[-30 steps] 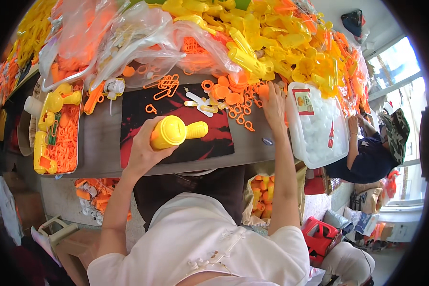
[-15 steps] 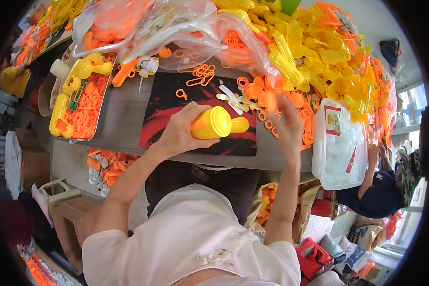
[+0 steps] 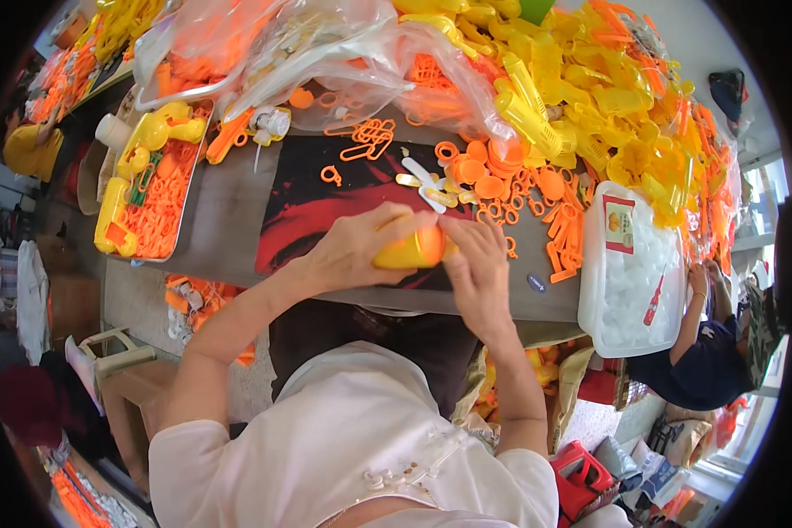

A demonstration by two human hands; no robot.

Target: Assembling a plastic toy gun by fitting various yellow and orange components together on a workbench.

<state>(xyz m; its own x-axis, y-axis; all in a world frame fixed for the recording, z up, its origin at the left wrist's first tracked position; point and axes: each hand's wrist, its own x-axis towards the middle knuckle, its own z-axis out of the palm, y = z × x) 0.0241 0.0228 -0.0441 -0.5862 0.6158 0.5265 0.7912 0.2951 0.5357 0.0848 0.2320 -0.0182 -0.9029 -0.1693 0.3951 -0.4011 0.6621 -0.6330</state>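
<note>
Left hand [image 3: 352, 253] is curled round a yellow cylinder-shaped part [image 3: 394, 256], right hand [image 3: 477, 264] is up against its 3 o'clock end, where an orange round face [image 3: 429, 244] shows. Can't tell if those right fingers are pinching or just pressing, they hide the contact. The part is in the air near the 6 o'clock side of the dark red-and-black mat [image 3: 295, 211].

My worry: I can't see if that orange face sits square. If it's tilted and the right thumb shoves one side, it could pop off or jam. If the left grip slackens under that push, the yellow part could skid toward 9 o'clock. And the table edge [image 3: 537, 305] is close by at 6, so anything dropped might land in the lap, or maybe the open bag [image 3: 570, 392] of parts around 4 or 5. A sloppy elbow could also scatter the loose orange discs [image 3: 491, 187] between 1 and 2.
</note>
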